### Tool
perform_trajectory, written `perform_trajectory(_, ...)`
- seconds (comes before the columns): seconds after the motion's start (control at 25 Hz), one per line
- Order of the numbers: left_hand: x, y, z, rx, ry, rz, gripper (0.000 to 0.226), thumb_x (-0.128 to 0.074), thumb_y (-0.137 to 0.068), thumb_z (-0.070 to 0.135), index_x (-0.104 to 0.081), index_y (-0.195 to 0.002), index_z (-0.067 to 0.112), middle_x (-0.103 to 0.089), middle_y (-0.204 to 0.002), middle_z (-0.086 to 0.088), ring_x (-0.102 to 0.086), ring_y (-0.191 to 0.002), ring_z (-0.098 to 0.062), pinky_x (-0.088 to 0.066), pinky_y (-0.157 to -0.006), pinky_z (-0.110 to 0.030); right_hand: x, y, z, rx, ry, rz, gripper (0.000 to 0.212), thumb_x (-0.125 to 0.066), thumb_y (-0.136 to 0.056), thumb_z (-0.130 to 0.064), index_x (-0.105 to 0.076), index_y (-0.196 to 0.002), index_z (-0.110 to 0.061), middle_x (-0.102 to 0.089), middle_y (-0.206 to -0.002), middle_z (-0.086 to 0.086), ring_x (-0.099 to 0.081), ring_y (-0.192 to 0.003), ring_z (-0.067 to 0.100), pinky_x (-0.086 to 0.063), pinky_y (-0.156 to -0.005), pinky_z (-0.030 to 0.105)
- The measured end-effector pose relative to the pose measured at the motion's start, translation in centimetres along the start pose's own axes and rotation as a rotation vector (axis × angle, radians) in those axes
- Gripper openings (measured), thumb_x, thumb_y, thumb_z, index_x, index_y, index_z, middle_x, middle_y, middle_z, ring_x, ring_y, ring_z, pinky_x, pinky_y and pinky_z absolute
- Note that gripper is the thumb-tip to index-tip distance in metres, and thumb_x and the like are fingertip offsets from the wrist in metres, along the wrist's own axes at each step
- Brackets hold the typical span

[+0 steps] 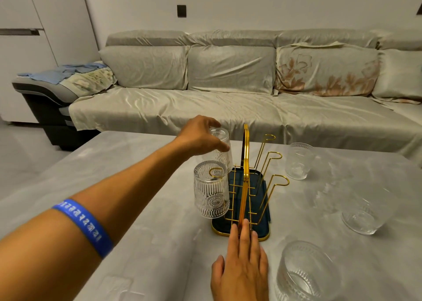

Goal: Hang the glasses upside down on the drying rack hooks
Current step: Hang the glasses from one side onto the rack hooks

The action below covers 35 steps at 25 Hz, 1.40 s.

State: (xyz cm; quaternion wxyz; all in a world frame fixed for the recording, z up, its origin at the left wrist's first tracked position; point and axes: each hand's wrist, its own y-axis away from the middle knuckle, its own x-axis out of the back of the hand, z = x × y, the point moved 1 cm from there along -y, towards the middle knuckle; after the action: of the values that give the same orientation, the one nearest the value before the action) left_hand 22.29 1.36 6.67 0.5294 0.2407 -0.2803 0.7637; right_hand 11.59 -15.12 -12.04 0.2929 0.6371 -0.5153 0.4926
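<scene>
Glass rim [225, 163] behind nearer glass [211, 189]

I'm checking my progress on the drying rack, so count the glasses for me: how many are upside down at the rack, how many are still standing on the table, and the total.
Upside down at the rack: 2, one hung glass and one glass in the left hand
Standing on the table: 3, a far glass, a middle glass, a near glass
Total: 5
</scene>
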Motion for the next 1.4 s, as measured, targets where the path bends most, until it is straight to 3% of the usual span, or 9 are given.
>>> perform_trajectory(0.28,-2.5,-0.2,-0.8,0.083,-0.107,-0.04,0.074,-0.089,-0.062,0.019,-0.057,-0.129,0.016,-0.059,-0.132,-0.012,-0.057,-0.115,-0.032,-0.048,-0.09,-0.041,0.0,-0.2,0.0,0.002,0.015,0.026,0.087,-0.087,-0.042,-0.03,-0.062,-0.121,-0.005,-0.053,-0.133,0.02,-0.057,-0.113,0.043,-0.051,-0.083,0.055)
perform_trajectory(0.52,-2.5,0.0,-0.5,0.142,-0.074,-0.103,0.072,-0.086,-0.066,0.023,-0.053,-0.129,0.016,-0.056,-0.13,-0.012,-0.056,-0.113,-0.033,-0.051,-0.094,-0.047,0.5,0.1,-0.4,0.024,0.062,0.084,0.087,-0.072,-0.067,-0.042,-0.038,-0.141,-0.014,-0.02,-0.152,0.012,-0.034,-0.135,0.038,-0.035,-0.103,0.051)
perform_trajectory(0.68,0.0,-0.2,-2.0,0.195,0.41,0.018,0.031,-0.063,-0.088,0.041,-0.059,-0.111,0.021,-0.059,-0.115,-0.001,-0.054,-0.091,-0.013,-0.043,-0.068,-0.03,0.2,0.1,0.2,0.012,-0.043,0.035,0.086,-0.088,-0.044,-0.031,-0.062,-0.121,-0.006,-0.051,-0.135,0.02,-0.056,-0.114,0.042,-0.05,-0.085,0.055)
perform_trajectory(0.8,0.8,-1.2,-6.7,0.342,0.499,0.307,0.023,-0.063,-0.088,0.025,-0.06,-0.108,0.017,-0.063,-0.118,-0.01,-0.056,-0.094,-0.02,-0.044,-0.073,-0.034,-0.2,0.0,0.1,0.013,-0.033,-0.04,0.085,-0.064,-0.074,-0.044,-0.027,-0.146,-0.018,0.0,-0.154,0.01,-0.021,-0.141,0.034,-0.024,-0.11,0.049)
perform_trajectory(0.92,-2.2,-2.2,-11.7,0.458,0.437,0.315,0.046,-0.071,-0.079,0.012,-0.056,-0.123,0.012,-0.06,-0.123,-0.012,-0.056,-0.103,-0.027,-0.049,-0.089,-0.041,-0.5,-0.9,0.4,-0.037,-0.045,-0.041,0.084,-0.042,-0.085,-0.053,0.006,-0.148,-0.026,0.036,-0.141,0.005,0.007,-0.144,0.028,-0.006,-0.115,0.041)
perform_trajectory(1.0,-4.4,-3.0,-13.6,0.475,0.452,0.252,0.06,-0.074,-0.078,0.011,-0.048,-0.131,0.012,-0.056,-0.129,-0.015,-0.057,-0.11,-0.032,-0.049,-0.097,-0.048,0.3,-1.1,-0.4,-0.029,0.011,-0.054,0.096,-0.064,-0.069,-0.055,-0.021,-0.148,-0.019,0.007,-0.153,0.012,-0.02,-0.141,0.035,-0.026,-0.109,0.049)
perform_trajectory(1.12,-7.7,-5.1,-15.1,0.402,0.431,0.141,0.064,-0.069,-0.085,0.015,-0.036,-0.141,0.011,-0.047,-0.141,-0.019,-0.049,-0.123,-0.039,-0.041,-0.104,-0.056,0.0,-1.0,0.1,0.015,-0.003,0.033,0.083,-0.077,-0.038,-0.04,-0.067,-0.113,-0.005,-0.059,-0.126,0.021,-0.062,-0.105,0.041,-0.053,-0.076,0.055)
perform_trajectory(1.24,-9.3,-7.6,-16.1,0.418,0.304,0.105,0.057,-0.061,-0.089,0.028,-0.036,-0.14,0.022,-0.046,-0.14,-0.021,-0.044,-0.126,-0.044,-0.036,-0.106,-0.06,-0.6,-1.1,0.5,0.034,0.037,0.07,0.073,-0.049,-0.054,-0.041,-0.063,-0.118,-0.009,-0.051,-0.136,0.012,-0.062,-0.107,0.04,-0.044,-0.086,0.049)
perform_trajectory(1.4,-8.5,-9.2,-15.6,0.469,0.233,0.148,0.045,-0.065,-0.079,0.034,-0.049,-0.119,0.02,-0.057,-0.124,-0.015,-0.052,-0.11,-0.036,-0.043,-0.099,-0.049,-1.8,-1.4,0.6,0.073,0.041,0.225,0.079,-0.053,-0.048,-0.042,-0.052,-0.12,-0.009,0.01,-0.158,0.003,-0.06,-0.107,0.041,-0.032,-0.086,0.044)
